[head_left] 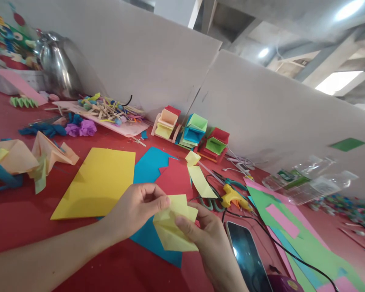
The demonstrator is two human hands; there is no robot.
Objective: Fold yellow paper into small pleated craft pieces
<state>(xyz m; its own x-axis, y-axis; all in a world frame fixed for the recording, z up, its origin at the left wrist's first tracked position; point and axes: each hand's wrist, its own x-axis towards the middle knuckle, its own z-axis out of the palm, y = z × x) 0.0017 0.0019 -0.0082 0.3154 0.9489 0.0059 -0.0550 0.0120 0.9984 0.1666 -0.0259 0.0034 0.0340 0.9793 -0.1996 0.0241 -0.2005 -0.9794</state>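
Observation:
A piece of folded pale yellow paper (175,231) is held up between both hands, its creases and several layers showing. My left hand (142,205) pinches its upper left edge between thumb and curled fingers. On the right side, my right hand (202,229) grips it with the thumb in front and the fingers behind, partly hidden. Under the hands lie blue paper (161,247) and red paper (178,176). A bright yellow sheet (100,182) lies to the left, partly behind my left forearm. Just beyond the hands is a pale yellow strip (202,182).
Folded-paper boxes (194,129) stand along the grey partition (158,61). A yellow glue gun (234,196), a phone (247,255) and a black cable (276,239) lie to the right, near green sheets (310,243) and plastic bottles (310,180). A metal jug (56,65) stands back left.

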